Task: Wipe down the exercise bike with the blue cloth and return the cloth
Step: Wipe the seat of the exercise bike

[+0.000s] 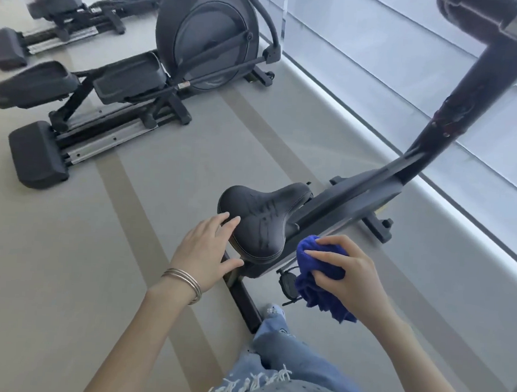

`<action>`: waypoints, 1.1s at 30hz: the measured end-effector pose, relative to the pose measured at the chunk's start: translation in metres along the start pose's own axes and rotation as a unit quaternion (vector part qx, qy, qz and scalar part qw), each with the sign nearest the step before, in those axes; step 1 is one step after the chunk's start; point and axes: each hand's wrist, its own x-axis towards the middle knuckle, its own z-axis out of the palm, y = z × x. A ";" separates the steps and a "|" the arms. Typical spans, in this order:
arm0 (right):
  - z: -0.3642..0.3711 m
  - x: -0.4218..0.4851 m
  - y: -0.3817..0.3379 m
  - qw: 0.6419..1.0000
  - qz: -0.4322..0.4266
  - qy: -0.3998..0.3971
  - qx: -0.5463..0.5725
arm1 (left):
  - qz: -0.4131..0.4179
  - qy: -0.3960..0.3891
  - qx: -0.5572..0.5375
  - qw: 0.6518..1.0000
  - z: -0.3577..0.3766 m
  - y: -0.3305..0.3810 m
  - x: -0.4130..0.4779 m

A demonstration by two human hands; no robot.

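Note:
The exercise bike (354, 198) stands in front of me, its black saddle (260, 217) near the middle of the view and its handlebar post (456, 114) rising to the upper right. My left hand (208, 249) rests open against the saddle's left rear edge, fingers spread, bangles on the wrist. My right hand (344, 274) is shut on the bunched blue cloth (315, 278), held just right of the saddle's rear, above a pedal (288, 284). Whether the cloth touches the saddle I cannot tell.
Two elliptical trainers (131, 82) stand to the upper left on the grey floor. A low ledge and window wall (407, 120) run along the right. The bike's rear base bar (245, 298) lies by my denim-clad leg (275, 342).

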 end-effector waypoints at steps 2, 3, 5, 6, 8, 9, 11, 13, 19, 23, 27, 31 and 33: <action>0.008 0.015 0.003 1.000 0.009 0.013 0.010 | -0.007 -0.020 0.017 1.000 -0.002 -0.007 0.017; 0.010 0.021 0.005 1.000 0.017 0.014 0.015 | -0.013 -0.034 0.021 0.999 0.000 -0.009 0.025; 0.012 0.034 0.009 0.999 0.022 0.011 0.023 | -0.024 -0.055 0.019 0.998 0.003 -0.011 0.039; 0.013 0.041 0.011 0.999 0.021 0.009 0.025 | -0.026 -0.063 0.020 0.997 0.005 -0.013 0.045; 0.017 0.054 0.013 0.999 0.022 0.003 0.026 | -0.026 -0.077 0.025 0.996 0.009 -0.019 0.060; 0.020 0.061 0.013 0.999 0.025 0.002 0.026 | -0.024 -0.084 0.027 0.996 0.011 -0.023 0.067; 0.027 0.076 0.014 0.999 0.034 0.008 0.026 | -0.016 -0.096 0.036 0.995 0.012 -0.030 0.086; 0.037 0.093 0.013 0.999 0.039 0.016 0.024 | -0.005 -0.102 0.047 0.994 0.011 -0.037 0.105; 0.094 0.121 0.002 0.992 0.118 0.050 -0.003 | 0.050 -0.126 0.059 0.989 0.011 -0.067 0.148; 0.129 0.117 -0.008 0.973 0.187 0.107 -0.080 | 0.098 -0.153 0.053 0.982 0.019 -0.086 0.163; 0.139 0.121 -0.013 0.953 0.216 0.099 -0.187 | 0.138 -0.174 0.046 0.974 0.025 -0.100 0.172; 0.129 0.143 0.000 0.942 0.211 0.092 -0.245 | 0.180 -0.187 0.048 0.965 0.027 -0.102 0.180; 0.123 0.154 0.006 0.936 0.225 0.105 -0.249 | 0.189 -0.184 0.057 0.963 0.028 -0.102 0.183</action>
